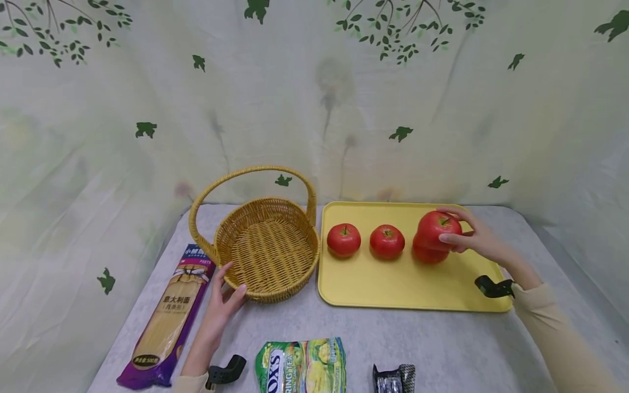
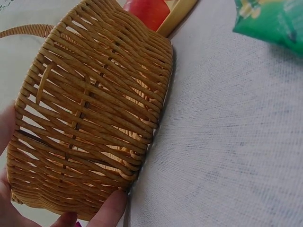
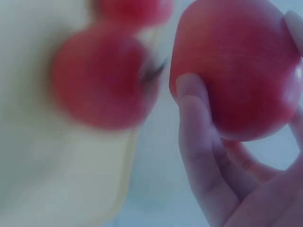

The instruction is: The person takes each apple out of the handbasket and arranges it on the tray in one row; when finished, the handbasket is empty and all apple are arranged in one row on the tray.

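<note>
A round wicker basket (image 1: 275, 248) with a tall arched handle stands on the left side of the table, nothing inside it. My left hand (image 1: 220, 305) holds its near left edge, fingers at the rim and low on the woven side (image 2: 90, 109). Over the yellow tray (image 1: 383, 286), my right hand (image 1: 484, 240) grips a red apple (image 1: 436, 226) between thumb and fingers. In the head view this apple overlaps another apple (image 1: 426, 255) lying on the tray; the right wrist view shows the held apple (image 3: 236, 66) beside it. Two more apples, a middle one (image 1: 387, 242) and a left one (image 1: 344, 240), sit along the tray.
A purple pasta packet (image 1: 172, 316) lies left of the basket, close to the left forearm. Near the front edge are a green candy bag (image 1: 302, 365) and a small dark packet (image 1: 394, 379). A leaf-printed cloth (image 1: 295, 109) hangs behind the table.
</note>
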Motion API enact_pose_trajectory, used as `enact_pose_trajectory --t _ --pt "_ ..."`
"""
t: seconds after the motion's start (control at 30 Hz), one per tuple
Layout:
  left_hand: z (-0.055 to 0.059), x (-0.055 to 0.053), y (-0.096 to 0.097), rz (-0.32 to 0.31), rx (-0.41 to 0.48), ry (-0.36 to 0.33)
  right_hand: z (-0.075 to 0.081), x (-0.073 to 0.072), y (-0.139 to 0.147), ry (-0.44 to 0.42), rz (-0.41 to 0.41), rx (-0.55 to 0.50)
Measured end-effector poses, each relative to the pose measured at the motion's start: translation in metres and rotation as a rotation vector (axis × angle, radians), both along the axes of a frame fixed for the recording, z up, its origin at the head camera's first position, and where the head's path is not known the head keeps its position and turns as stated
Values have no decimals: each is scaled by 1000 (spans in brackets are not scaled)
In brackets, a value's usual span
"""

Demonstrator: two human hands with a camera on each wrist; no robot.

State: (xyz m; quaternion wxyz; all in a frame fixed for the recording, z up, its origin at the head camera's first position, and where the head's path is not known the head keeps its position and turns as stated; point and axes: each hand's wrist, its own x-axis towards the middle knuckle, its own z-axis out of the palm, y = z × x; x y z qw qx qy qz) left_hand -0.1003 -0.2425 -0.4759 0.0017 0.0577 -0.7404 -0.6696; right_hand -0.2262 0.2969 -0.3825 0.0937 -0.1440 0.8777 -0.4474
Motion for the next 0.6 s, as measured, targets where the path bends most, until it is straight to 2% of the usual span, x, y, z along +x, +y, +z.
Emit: enact_pose_trajectory --t 0.13,0.3,0.43,0.6 --pt "1 -1 0 7 -7 -19 -8 10 40 -30 -97 86" --pt "1 -2 0 14 -4 -30 -21 21 73 -69 -167 125" --pt "0 -1 0 11 25 -15 -35 25 87 -98 -188 156" --pt "-2 -1 0 5 44 -2 -50 25 90 -122 -200 196"
